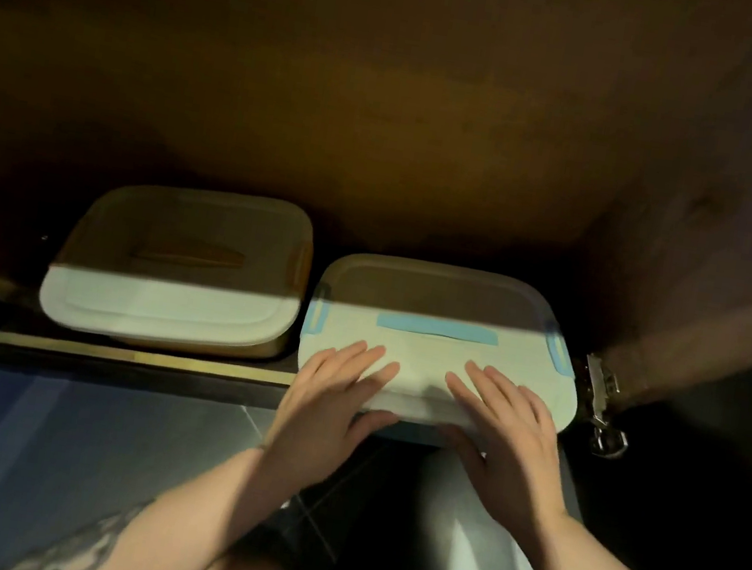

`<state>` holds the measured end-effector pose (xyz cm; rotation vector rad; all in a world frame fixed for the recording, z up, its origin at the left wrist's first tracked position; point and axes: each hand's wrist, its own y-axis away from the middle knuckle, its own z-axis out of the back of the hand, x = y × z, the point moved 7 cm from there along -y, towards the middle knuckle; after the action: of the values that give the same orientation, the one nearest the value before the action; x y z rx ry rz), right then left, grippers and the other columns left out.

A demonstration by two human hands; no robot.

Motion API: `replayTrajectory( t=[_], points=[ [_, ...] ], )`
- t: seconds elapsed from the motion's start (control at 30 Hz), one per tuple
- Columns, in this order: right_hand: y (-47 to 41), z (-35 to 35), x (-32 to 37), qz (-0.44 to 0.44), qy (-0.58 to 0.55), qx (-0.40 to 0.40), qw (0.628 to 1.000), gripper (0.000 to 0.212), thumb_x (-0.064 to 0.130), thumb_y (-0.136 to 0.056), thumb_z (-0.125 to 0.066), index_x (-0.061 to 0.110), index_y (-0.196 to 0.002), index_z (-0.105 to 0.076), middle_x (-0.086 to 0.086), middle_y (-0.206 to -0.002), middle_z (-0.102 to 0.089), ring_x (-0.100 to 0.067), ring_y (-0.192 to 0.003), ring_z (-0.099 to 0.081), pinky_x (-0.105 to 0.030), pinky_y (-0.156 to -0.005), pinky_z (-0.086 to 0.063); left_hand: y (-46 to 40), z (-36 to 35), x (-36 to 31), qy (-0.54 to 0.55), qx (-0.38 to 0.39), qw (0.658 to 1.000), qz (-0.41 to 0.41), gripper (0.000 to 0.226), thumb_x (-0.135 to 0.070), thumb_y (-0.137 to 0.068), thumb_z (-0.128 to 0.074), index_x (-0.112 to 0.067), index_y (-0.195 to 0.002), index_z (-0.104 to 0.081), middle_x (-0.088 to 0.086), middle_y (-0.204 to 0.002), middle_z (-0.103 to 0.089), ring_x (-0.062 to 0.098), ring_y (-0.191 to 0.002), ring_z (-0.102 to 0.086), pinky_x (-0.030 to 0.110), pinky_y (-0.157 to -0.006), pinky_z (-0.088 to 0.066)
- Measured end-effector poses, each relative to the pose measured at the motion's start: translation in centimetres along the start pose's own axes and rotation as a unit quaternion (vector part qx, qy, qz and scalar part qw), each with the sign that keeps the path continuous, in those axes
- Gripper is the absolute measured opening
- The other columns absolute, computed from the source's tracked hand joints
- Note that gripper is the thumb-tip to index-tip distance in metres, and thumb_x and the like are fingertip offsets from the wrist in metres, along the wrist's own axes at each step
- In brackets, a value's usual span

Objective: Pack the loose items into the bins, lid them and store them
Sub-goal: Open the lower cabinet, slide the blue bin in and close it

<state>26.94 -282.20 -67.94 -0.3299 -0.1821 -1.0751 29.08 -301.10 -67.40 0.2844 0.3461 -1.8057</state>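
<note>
White-lidded blue-clipped bin (438, 343) under both hands, beside yellow bin (175, 274)

Dim wooden cabinet (393, 92), tiled floor (108, 430)

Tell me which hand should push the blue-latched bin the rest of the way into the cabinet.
Neither alone, probably: left hand and right hand both lie flat on the blue-latched bin, evenly either side of centre, thumbs on its front edge, which overhangs the cabinet sill. Pushing with both likely keeps it straight beside the yellow bin.
</note>
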Motion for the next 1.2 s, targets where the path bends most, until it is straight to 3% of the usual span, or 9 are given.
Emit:
replayTrajectory(
  t=[0.1,0.23,0.4,0.5,0.7,0.9,1.07,1.2],
  points=[
    [-1.8,-0.7,-0.5,-0.026,0.024,0.011,0.999,0.051,0.047,-0.086,-0.059,0.026,-0.133,-0.056,-0.001,-0.142,-0.051,-0.026,-0.131,-0.046,-0.039,-0.102,-0.031,-1.8,-0.3,1.6,-0.012,0.000,1.000,-0.010,0.052,-0.046,-0.090,-0.051,-0.026,-0.138,-0.046,-0.001,-0.146,-0.042,0.022,-0.138,-0.033,0.035,-0.111,-0.020],
    [-4.5,-2.1,-1.6,-0.043,0.020,0.040,0.998,0.053,0.053,-0.092,-0.048,0.031,-0.140,-0.046,0.004,-0.150,-0.039,-0.019,-0.140,-0.031,-0.032,-0.108,-0.014,-4.5,-1.9,3.4,-0.052,0.015,0.999,0.003,0.055,-0.051,-0.095,-0.035,-0.028,-0.144,-0.033,-0.002,-0.153,-0.030,0.018,-0.141,-0.020,0.031,-0.112,-0.004],
    [-5.5,-3.3,-1.8,-0.063,0.027,0.107,0.992,0.056,0.051,-0.094,-0.046,0.031,-0.145,-0.036,0.003,-0.156,-0.027,-0.017,-0.145,-0.018,-0.032,-0.113,-0.011,-5.5,-3.0,4.3,-0.059,0.055,0.997,0.019,0.056,-0.049,-0.094,-0.040,-0.028,-0.145,-0.030,-0.002,-0.153,-0.028,0.018,-0.140,-0.018,0.031,-0.111,-0.004],
    [-5.8,-1.6,0.1,-0.098,0.012,0.152,0.983,0.056,0.047,-0.092,-0.051,0.032,-0.144,-0.036,0.003,-0.156,-0.028,-0.019,-0.143,-0.022,-0.037,-0.111,-0.020,-5.3,-0.5,3.4,0.003,0.074,0.995,0.070,0.051,-0.046,-0.093,-0.047,-0.028,-0.140,-0.038,-0.004,-0.148,-0.035,0.016,-0.136,-0.026,0.030,-0.110,-0.015],
    [-5.4,9.1,9.2,-0.044,-0.034,0.154,0.986,0.046,0.036,-0.088,-0.062,0.022,-0.131,-0.056,-0.003,-0.137,-0.053,-0.026,-0.124,-0.048,-0.038,-0.098,-0.040,0.7,12.8,0.2,0.091,-0.012,0.978,0.188,0.033,-0.037,-0.094,-0.050,-0.023,-0.122,-0.060,-0.004,-0.126,-0.057,0.017,-0.118,-0.049,0.030,-0.102,-0.035],
    [-5.6,21.8,21.7,0.027,-0.035,0.182,0.982,0.035,0.037,-0.094,-0.053,0.022,-0.125,-0.061,0.003,-0.131,-0.056,-0.022,-0.121,-0.047,-0.037,-0.096,-0.040,10.1,30.7,-3.5,0.095,-0.072,0.953,0.278,0.022,-0.030,-0.091,-0.057,-0.022,-0.108,-0.067,-0.004,-0.111,-0.067,0.019,-0.103,-0.060,0.030,-0.091,-0.046],
    [-6.2,32.7,34.6,0.131,-0.071,0.208,0.967,0.035,0.040,-0.096,-0.044,0.027,-0.126,-0.058,0.007,-0.138,-0.050,-0.017,-0.127,-0.042,-0.034,-0.100,-0.038,20.1,46.6,-5.0,0.050,-0.101,0.916,0.384,0.030,-0.033,-0.095,-0.049,-0.023,-0.120,-0.061,-0.006,-0.122,-0.061,0.014,-0.114,-0.054,0.028,-0.100,-0.037],
    [-6.9,37.3,46.5,0.262,-0.105,0.202,0.938,0.036,0.037,-0.095,-0.049,0.028,-0.128,-0.058,0.007,-0.137,-0.052,-0.017,-0.128,-0.045,-0.031,-0.104,-0.034,28.9,57.0,-4.8,-0.007,-0.172,0.870,0.461,0.031,-0.032,-0.094,-0.049,-0.023,-0.121,-0.061,-0.005,-0.122,-0.060,0.013,-0.113,-0.054,0.031,-0.100,-0.039]
  ],
)
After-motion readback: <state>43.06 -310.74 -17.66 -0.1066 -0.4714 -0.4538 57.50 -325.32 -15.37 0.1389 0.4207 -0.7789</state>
